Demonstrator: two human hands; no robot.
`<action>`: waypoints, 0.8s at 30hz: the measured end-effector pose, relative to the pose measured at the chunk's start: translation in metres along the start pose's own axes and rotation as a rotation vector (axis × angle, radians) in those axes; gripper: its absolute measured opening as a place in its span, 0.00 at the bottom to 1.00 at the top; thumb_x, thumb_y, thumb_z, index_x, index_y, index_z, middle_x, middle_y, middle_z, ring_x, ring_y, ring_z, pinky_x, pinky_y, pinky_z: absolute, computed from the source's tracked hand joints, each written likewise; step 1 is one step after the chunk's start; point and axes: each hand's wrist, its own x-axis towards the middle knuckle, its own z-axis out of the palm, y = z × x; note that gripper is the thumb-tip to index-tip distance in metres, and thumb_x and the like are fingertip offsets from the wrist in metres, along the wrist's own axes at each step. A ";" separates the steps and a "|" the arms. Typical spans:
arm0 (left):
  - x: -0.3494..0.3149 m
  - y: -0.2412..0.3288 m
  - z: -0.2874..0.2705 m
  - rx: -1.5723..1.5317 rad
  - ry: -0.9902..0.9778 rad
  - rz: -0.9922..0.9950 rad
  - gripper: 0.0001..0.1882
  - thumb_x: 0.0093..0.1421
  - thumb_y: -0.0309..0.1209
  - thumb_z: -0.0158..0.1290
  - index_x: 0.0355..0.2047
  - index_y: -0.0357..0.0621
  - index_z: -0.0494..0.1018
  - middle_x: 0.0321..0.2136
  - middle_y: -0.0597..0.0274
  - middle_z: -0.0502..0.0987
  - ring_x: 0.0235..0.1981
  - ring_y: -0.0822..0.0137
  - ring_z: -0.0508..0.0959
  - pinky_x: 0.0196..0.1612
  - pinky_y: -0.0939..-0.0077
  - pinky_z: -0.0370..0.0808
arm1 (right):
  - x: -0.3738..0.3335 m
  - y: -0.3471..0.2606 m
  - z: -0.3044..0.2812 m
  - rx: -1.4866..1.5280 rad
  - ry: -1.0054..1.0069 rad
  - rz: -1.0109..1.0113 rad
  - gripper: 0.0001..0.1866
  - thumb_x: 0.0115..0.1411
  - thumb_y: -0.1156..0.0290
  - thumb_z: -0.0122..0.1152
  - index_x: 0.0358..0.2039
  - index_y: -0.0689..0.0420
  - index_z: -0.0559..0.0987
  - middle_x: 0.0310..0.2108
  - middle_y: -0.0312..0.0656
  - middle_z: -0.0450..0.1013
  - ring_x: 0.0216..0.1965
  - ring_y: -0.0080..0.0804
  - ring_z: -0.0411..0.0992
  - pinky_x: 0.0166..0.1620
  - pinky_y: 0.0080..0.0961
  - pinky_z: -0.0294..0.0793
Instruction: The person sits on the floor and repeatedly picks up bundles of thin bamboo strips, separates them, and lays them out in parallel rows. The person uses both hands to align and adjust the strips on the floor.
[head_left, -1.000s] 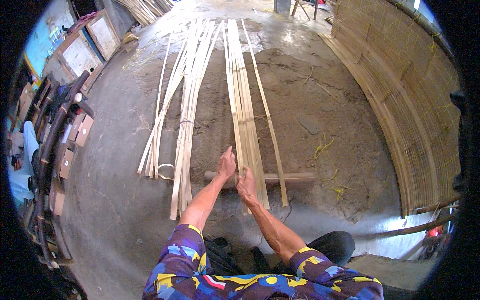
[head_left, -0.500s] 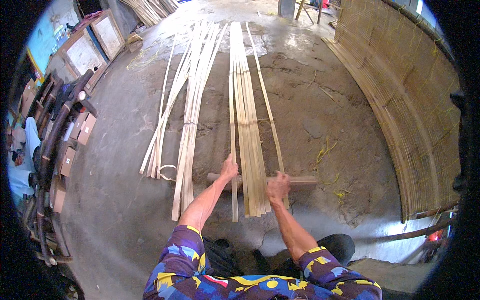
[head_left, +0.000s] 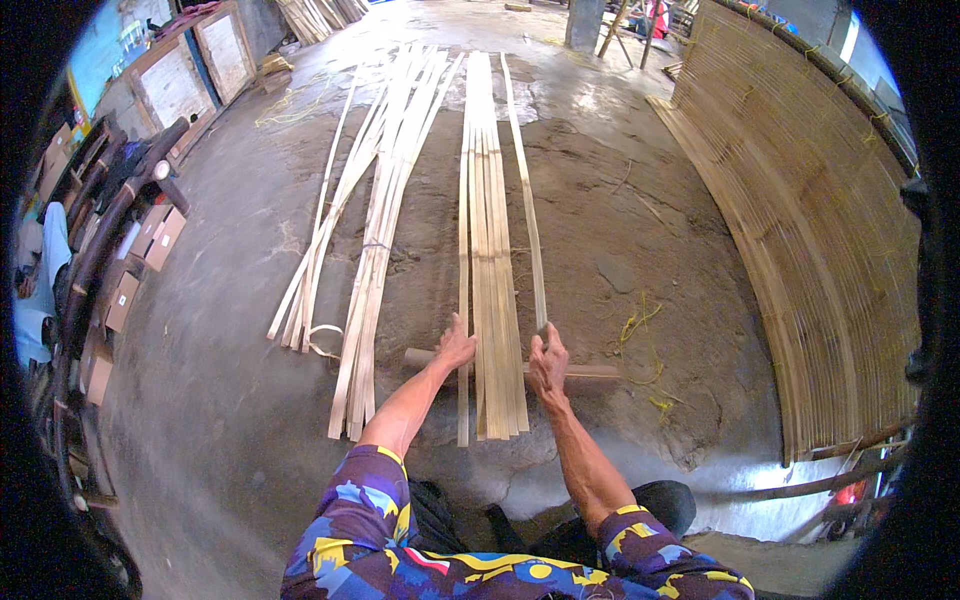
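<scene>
A row of long pale bamboo strips (head_left: 493, 260) lies side by side over a wooden roller-like pole (head_left: 590, 371) on the floor. My left hand (head_left: 456, 342) is closed around a single bamboo strip (head_left: 463, 410) along the row's left side. On the other side, my right hand (head_left: 547, 362) grips a separate bamboo strip (head_left: 532, 220) that runs away from me, with a gap between it and the row. That strip's near end is hidden in my right hand. The pole passes beneath the strips, partly covered by them.
A looser bundle of bamboo strips (head_left: 372, 270), tied near its middle, lies to the left. A large woven bamboo screen (head_left: 800, 230) leans at the right. Cardboard boxes (head_left: 158, 237) and a dark bamboo bench frame (head_left: 110, 270) line the left. Yellow string (head_left: 640, 318) lies on the floor.
My right hand has moved slightly left and up, bringing its strip closer to the row. My left hand stays by the left strip. The whole view has shifted a little.
</scene>
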 end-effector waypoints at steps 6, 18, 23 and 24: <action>-0.013 0.010 -0.037 -0.141 0.243 0.061 0.34 0.54 0.41 0.43 0.56 0.36 0.46 0.47 0.39 0.62 0.48 0.45 0.63 0.50 0.56 0.59 | 0.001 -0.026 0.057 -0.052 0.057 -0.122 0.21 0.54 0.66 0.46 0.46 0.66 0.65 0.41 0.59 0.66 0.44 0.46 0.66 0.47 0.32 0.63; -0.007 -0.007 -0.039 -0.281 0.123 0.234 0.25 0.47 0.28 0.45 0.48 0.37 0.61 0.29 0.48 0.75 0.30 0.62 0.75 0.35 0.69 0.70 | -0.035 0.048 0.165 0.056 -0.062 0.065 0.12 0.54 0.69 0.48 0.32 0.66 0.69 0.18 0.48 0.68 0.23 0.31 0.70 0.24 0.28 0.65; 0.003 -0.033 -0.030 -0.391 0.112 0.255 0.22 0.45 0.28 0.48 0.44 0.46 0.66 0.23 0.49 0.73 0.25 0.59 0.73 0.30 0.67 0.69 | -0.048 0.057 0.167 -0.077 -0.074 -0.177 0.14 0.51 0.71 0.49 0.38 0.64 0.69 0.19 0.47 0.65 0.25 0.36 0.68 0.28 0.29 0.66; 0.003 -0.037 -0.030 -0.411 0.068 0.201 0.21 0.45 0.28 0.47 0.44 0.46 0.66 0.25 0.49 0.73 0.27 0.58 0.74 0.32 0.67 0.69 | -0.050 0.056 0.159 -0.177 -0.080 -0.296 0.15 0.50 0.72 0.50 0.38 0.64 0.69 0.21 0.48 0.65 0.27 0.39 0.68 0.31 0.31 0.66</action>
